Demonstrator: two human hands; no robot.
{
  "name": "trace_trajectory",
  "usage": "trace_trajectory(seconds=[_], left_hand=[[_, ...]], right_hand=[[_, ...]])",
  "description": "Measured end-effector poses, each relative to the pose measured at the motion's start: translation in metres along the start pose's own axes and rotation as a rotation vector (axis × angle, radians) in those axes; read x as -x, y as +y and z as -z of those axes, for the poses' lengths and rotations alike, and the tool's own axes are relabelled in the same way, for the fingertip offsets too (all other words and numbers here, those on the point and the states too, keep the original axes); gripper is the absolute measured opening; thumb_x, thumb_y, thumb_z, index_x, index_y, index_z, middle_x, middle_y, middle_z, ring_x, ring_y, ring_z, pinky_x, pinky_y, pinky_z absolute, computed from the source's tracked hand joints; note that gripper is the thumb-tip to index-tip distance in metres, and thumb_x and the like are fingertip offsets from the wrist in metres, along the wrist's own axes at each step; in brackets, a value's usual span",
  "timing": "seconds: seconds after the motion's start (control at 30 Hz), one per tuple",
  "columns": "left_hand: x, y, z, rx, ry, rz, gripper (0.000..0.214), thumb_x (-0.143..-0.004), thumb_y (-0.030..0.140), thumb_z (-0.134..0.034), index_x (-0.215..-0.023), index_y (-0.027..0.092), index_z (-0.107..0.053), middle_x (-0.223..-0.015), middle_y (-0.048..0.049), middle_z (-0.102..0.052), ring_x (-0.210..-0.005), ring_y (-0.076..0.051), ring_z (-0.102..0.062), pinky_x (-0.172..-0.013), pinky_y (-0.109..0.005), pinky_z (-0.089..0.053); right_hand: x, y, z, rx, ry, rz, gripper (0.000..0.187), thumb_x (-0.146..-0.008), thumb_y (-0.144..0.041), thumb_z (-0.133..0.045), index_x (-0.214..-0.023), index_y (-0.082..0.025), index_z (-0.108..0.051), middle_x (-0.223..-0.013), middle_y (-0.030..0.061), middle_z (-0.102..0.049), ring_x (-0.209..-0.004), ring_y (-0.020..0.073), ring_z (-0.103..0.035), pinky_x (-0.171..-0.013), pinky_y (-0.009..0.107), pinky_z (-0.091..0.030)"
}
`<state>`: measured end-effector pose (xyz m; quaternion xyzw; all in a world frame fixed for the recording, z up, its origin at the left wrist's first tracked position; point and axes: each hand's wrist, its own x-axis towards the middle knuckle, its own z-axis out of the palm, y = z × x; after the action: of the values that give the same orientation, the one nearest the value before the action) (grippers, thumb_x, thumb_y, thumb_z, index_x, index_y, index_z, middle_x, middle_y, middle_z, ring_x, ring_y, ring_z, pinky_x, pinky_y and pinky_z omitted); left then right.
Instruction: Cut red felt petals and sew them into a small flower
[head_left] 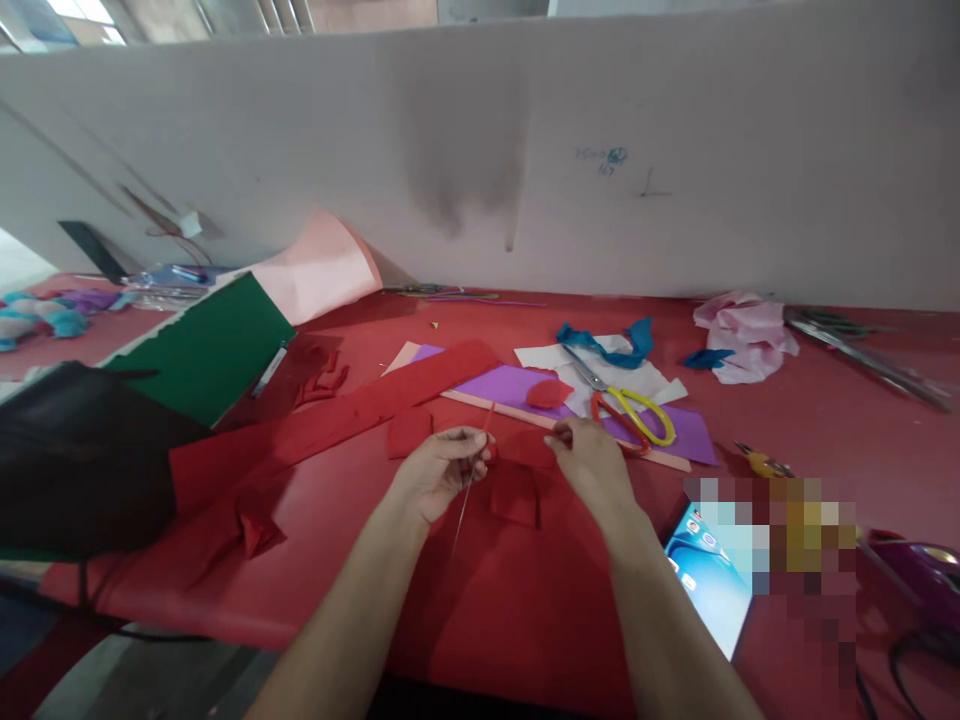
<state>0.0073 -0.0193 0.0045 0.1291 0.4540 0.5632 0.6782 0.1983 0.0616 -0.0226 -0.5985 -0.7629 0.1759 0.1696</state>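
Note:
My left hand [439, 468] is closed in a pinch on a thin wire [462, 510], which slants down from the fingers and has a narrow red tip above them. To its right, my right hand [594, 462] has its fingers pinched at the edge of a red crepe paper piece [527, 449] that spans between the two hands. Below lies another red square piece [516, 500] on the red table. A long red crepe strip [360, 405] stretches away to the left, and a small red petal-shaped piece [549, 394] rests on purple paper [504, 386].
Scissors [626, 405] with yellow and red handles lie beyond my right hand, beside blue crepe paper [637, 345]. A lit phone [709, 580] is at the right. Green board [217, 350] and a black item [82, 460] stand left. A white partition [300, 140] closes the back.

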Motion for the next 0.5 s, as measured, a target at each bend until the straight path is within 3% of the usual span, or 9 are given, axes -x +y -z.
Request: trace_trajectory(seconds=[0.23, 0.5], left_hand=[[-0.0027, -0.0057, -0.0014, -0.056, -0.014, 0.008, 0.014, -0.056, 0.013, -0.080, -0.062, 0.011, -0.067, -0.059, -0.0024, -0.064, -0.052, -0.008, -0.057, -0.056, -0.018, -0.048], [-0.0023, -0.0057, -0.0024, -0.035, -0.002, 0.027, 0.009, -0.061, 0.009, -0.077, -0.066, 0.010, -0.069, -0.061, -0.0040, -0.065, -0.052, -0.007, -0.057, -0.054, -0.018, -0.049]], right_hand=[[-0.0014, 0.0015, -0.0023, -0.045, 0.012, -0.004, 0.002, -0.077, -0.017, -0.060, -0.079, -0.018, -0.060, -0.084, 0.0070, -0.066, -0.076, 0.0192, -0.061, -0.068, 0.029, -0.043], [0.0007, -0.0012, 0.0020, -0.103, 0.040, -0.037, 0.003, -0.077, -0.021, -0.061, -0.077, -0.021, -0.059, -0.075, 0.0033, -0.067, -0.070, 0.0192, -0.061, -0.063, 0.029, -0.040]])
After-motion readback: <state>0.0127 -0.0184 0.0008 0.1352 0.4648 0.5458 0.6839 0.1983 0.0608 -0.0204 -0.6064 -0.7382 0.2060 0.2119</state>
